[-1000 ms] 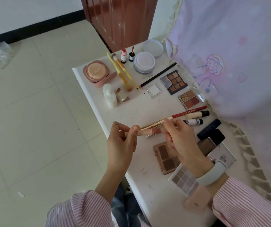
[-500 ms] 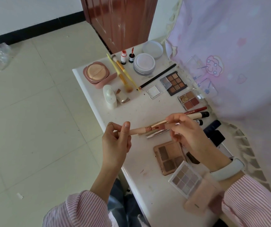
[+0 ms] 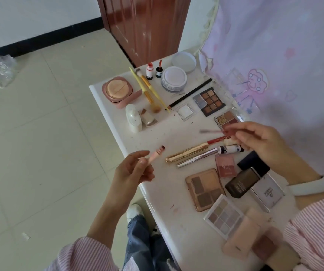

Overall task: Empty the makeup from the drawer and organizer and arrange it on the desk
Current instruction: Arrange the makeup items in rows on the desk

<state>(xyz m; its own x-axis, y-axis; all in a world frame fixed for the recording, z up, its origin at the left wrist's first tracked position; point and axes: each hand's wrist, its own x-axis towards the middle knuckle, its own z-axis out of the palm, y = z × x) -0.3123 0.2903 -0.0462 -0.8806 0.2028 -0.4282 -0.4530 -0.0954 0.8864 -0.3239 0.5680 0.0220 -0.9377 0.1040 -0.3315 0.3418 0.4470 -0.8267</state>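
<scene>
A person's left hand [image 3: 131,171] pinches a slim pink tube [image 3: 155,156] between thumb and curled fingers [image 3: 137,154], its open dark mouth tilted up over the surface's [image 3: 157,192] left edge. To the right, the gold tube [image 3: 186,153] and the silver mascara [image 3: 196,158] lie side by side near the middle of the surface, with a brown palette [image 3: 204,188] nearer the front edge. Farther right, the right hand [image 3: 259,141] pinches the tube's blurred applicator wand [image 3: 214,131], held in the air above the red pencil [image 3: 218,138], toward the right edge.

The risks appear plain. The uncapped tube hangs at the left edge, so a loosened pinch would likely send it to the floor, and its tilt could let product run out. The wand's wet tip, swinging low, could smear the pencil or the open red palette [image 3: 226,119] just beyond it. Recapping calls for a steady aim; a miss would streak the fingers.
</scene>
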